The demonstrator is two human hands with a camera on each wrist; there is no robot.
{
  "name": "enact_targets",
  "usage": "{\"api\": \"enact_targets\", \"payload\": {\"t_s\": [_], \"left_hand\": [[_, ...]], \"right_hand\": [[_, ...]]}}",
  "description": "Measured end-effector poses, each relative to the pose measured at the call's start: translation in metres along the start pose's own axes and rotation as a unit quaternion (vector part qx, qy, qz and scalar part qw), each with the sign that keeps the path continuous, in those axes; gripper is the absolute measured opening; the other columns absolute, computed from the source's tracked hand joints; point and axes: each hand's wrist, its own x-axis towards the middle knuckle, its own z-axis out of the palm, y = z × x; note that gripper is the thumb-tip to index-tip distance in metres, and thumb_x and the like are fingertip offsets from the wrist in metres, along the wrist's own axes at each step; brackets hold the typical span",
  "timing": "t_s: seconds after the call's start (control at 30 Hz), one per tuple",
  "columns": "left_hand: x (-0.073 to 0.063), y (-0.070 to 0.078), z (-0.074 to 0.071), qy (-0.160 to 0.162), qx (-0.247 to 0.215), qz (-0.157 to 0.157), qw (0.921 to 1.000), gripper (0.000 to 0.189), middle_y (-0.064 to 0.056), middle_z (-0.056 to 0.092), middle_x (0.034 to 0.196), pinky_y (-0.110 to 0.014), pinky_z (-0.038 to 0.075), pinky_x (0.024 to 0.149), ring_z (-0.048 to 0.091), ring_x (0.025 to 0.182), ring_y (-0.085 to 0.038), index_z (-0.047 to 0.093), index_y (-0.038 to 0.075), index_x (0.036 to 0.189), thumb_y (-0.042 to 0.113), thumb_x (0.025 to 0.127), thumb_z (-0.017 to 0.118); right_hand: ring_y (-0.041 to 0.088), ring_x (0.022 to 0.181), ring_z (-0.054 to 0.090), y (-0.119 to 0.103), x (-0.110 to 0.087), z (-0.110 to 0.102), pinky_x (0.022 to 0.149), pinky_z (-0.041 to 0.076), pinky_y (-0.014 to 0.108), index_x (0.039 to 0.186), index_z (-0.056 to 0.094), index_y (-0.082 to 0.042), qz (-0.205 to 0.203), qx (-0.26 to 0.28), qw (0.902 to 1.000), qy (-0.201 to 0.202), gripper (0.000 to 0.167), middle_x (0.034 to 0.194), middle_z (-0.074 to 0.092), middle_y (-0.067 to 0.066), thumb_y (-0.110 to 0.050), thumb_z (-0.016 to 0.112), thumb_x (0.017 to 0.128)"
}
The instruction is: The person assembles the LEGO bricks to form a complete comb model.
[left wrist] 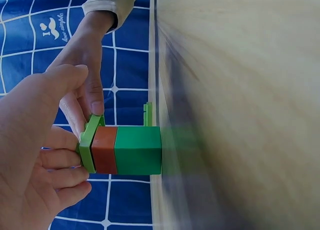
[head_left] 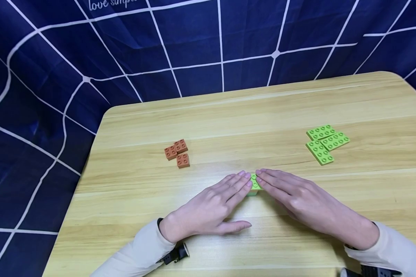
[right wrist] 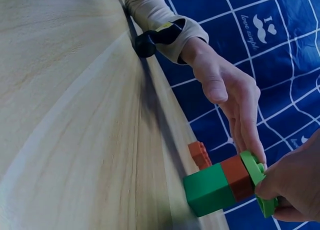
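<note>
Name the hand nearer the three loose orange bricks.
Left. The left hand is in front and right of the loose orange bricks; the right hand is farther right.

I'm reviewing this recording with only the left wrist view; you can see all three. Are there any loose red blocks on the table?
Observer: Yes. The head view shows three loose red blocks on the table, beyond the left hand.
Operator: And how many loose light green plates?
Observer: Three light green plates, grouped beyond the stack and to its right in the head view.
Operator: Is anything worn at the left wrist?
Observer: Yes. The right wrist view shows a black strap at the cuff of the left sleeve.
</note>
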Motion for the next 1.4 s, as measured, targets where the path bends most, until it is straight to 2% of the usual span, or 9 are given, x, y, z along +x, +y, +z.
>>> {"api": "enact_targets", "payload": {"t_s": [0.4, 0.67, 0.9, 1.1, 1.23, 1.4], "left_hand": [[0.0, 0.001, 0.001, 0.003, -0.001, 0.0, 1.0, 0.078, -0.025, 0.036, 0.148, -0.035, 0.017, 0.12, 0.028, 0.142, -0.032, 0.04, -0.009, 0.141, 0.046, 0.091, 0.06], [-0.001, 0.003, 0.003, 0.011, -0.014, -0.004, 0.9998, 0.078, -0.026, 0.035, 0.147, -0.034, 0.019, 0.119, 0.028, 0.142, -0.032, 0.041, -0.009, 0.14, 0.046, 0.09, 0.061], [0.0, -0.002, 0.004, 0.02, -0.046, -0.009, 0.9987, 0.073, -0.024, 0.037, 0.147, -0.031, 0.02, 0.119, 0.029, 0.141, -0.029, 0.043, -0.008, 0.139, 0.041, 0.09, 0.064], [0.001, -0.007, 0.0, 0.036, -0.032, -0.004, 0.9988, 0.066, -0.022, 0.042, 0.145, -0.03, 0.022, 0.118, 0.036, 0.138, -0.028, 0.046, -0.007, 0.138, 0.038, 0.092, 0.062], [-0.004, -0.01, -0.006, 0.035, -0.042, -0.026, 0.9982, 0.062, -0.022, 0.041, 0.146, -0.032, 0.025, 0.116, 0.039, 0.136, -0.028, 0.045, -0.007, 0.139, 0.036, 0.096, 0.057], [-0.018, -0.022, -0.018, 0.037, -0.053, -0.093, 0.9936, 0.061, -0.023, 0.037, 0.147, -0.037, 0.03, 0.114, 0.042, 0.134, -0.033, 0.041, -0.008, 0.14, 0.037, 0.1, 0.048]], "right_hand": [[0.033, 0.108, 0.062, 0.004, 0.0, 0.001, 0.117, 0.02, 0.022, 0.118, 0.065, 0.007, -0.011, 0.017, 0.9998, 0.005, 0.052, 0.125, 0.062, 0.019, -0.014, 0.019, 0.107], [0.032, 0.11, 0.06, 0.004, -0.001, 0.003, 0.117, 0.024, 0.024, 0.116, 0.066, 0.007, -0.011, 0.032, 0.9993, 0.012, 0.05, 0.123, 0.063, 0.019, -0.014, 0.021, 0.107], [0.032, 0.111, 0.059, 0.007, 0.0, 0.005, 0.116, 0.025, 0.024, 0.117, 0.065, 0.007, -0.011, 0.037, 0.9991, 0.016, 0.05, 0.124, 0.063, 0.019, -0.014, 0.022, 0.107], [0.033, 0.113, 0.058, 0.007, 0.0, 0.002, 0.117, 0.022, 0.025, 0.119, 0.064, 0.008, -0.017, 0.027, 0.9995, 0.005, 0.05, 0.126, 0.061, 0.02, -0.012, 0.02, 0.106], [0.033, 0.114, 0.058, 0.007, 0.0, 0.001, 0.118, 0.02, 0.026, 0.12, 0.063, 0.007, -0.033, -0.002, 0.9994, -0.008, 0.049, 0.128, 0.06, 0.02, -0.008, 0.018, 0.106], [0.034, 0.114, 0.059, 0.005, -0.002, 0.0, 0.118, 0.019, 0.029, 0.121, 0.061, 0.008, -0.052, -0.041, 0.9977, -0.013, 0.047, 0.129, 0.059, 0.021, -0.003, 0.017, 0.105]]}}
